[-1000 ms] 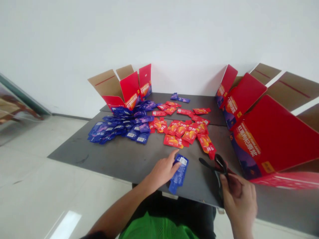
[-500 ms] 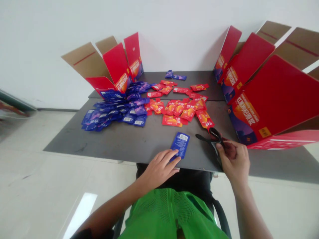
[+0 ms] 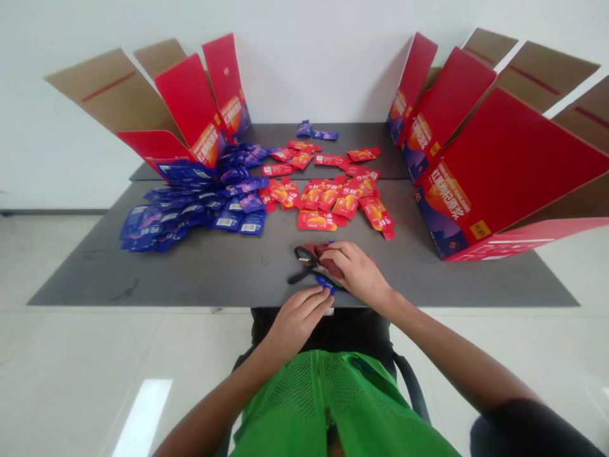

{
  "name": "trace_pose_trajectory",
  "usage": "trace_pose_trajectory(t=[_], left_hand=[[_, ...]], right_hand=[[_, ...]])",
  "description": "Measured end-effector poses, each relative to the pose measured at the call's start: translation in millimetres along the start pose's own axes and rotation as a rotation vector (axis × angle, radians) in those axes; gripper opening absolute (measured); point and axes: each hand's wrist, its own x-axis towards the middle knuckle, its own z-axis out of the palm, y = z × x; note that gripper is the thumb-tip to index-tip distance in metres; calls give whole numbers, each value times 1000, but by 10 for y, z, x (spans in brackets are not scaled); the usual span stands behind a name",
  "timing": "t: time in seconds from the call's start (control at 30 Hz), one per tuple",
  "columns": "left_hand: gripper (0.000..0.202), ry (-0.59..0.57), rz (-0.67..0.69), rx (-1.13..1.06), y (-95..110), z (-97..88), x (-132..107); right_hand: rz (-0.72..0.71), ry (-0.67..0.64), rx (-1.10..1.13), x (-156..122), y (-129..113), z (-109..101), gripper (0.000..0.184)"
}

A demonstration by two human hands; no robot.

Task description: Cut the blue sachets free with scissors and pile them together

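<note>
My right hand [image 3: 356, 273] is closed round the handles of a pair of dark scissors [image 3: 307, 263], whose blades point left over the dark table [image 3: 200, 273]. My left hand [image 3: 299, 314] sits at the table's near edge with its fingertips pinching a blue sachet [image 3: 325, 284]. Most of that sachet is hidden under my right hand and the scissors. Beyond my hands lie a spread of red sachets [image 3: 333, 193] in the middle and a heap of blue sachets [image 3: 190, 209] to the left.
An open red carton [image 3: 190, 130] with raised flaps stands at the back left. Larger open red cartons [image 3: 476, 165] line the right side. Two stray blue sachets [image 3: 316, 132] lie near the far wall. I wear a green mesh vest [image 3: 333, 406].
My right hand has carried the scissors left to the blue sachet. My left hand drew the sachet toward the near edge. The view has tilted down.
</note>
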Motion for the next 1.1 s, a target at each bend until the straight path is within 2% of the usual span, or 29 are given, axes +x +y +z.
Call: trace_pose_trajectory(t=[0.1, 0.2, 0.3, 0.37, 0.43, 0.53, 0.67, 0.73, 0.8, 0.87, 0.93, 1.0, 1.1], left_hand=[[38, 30, 18, 10, -5, 35, -3], [37, 57, 24, 15, -9, 76, -16], [36, 78, 20, 11, -2, 97, -29], [33, 75, 3, 4, 6, 98, -33], [31, 73, -7, -7, 12, 92, -34], [32, 83, -1, -23, 8, 85, -27], [34, 103, 5, -29, -1, 89, -9], [33, 109, -1, -28, 2, 91, -1], [32, 110, -2, -29, 11, 89, 3], [29, 106, -6, -37, 18, 81, 4], [27, 101, -7, -45, 21, 72, 2], [28, 101, -7, -52, 18, 67, 0], [31, 109, -6, -59, 10, 69, -4]], right_hand=[[24, 19, -121, 150, 275, -69, 18], [46, 111, -194, 271, 360, -182, 18], [44, 204, -117, 202, 163, -195, 20], [-42, 119, -39, 76, -14, -133, 21], [-128, 12, 4, -21, -87, -50, 20], [-96, 13, -36, 30, 110, 3, 16], [-8, 107, -171, 305, 460, -152, 16], [-12, 182, -160, 342, 401, -234, 17], [-38, 220, -84, 259, 195, -243, 20], [-106, 134, -11, 110, -24, -176, 21], [-164, 19, 25, -7, -111, -72, 20], [-152, 0, 15, -14, -9, 6, 17], [-61, 73, -83, 163, 341, -12, 16]])
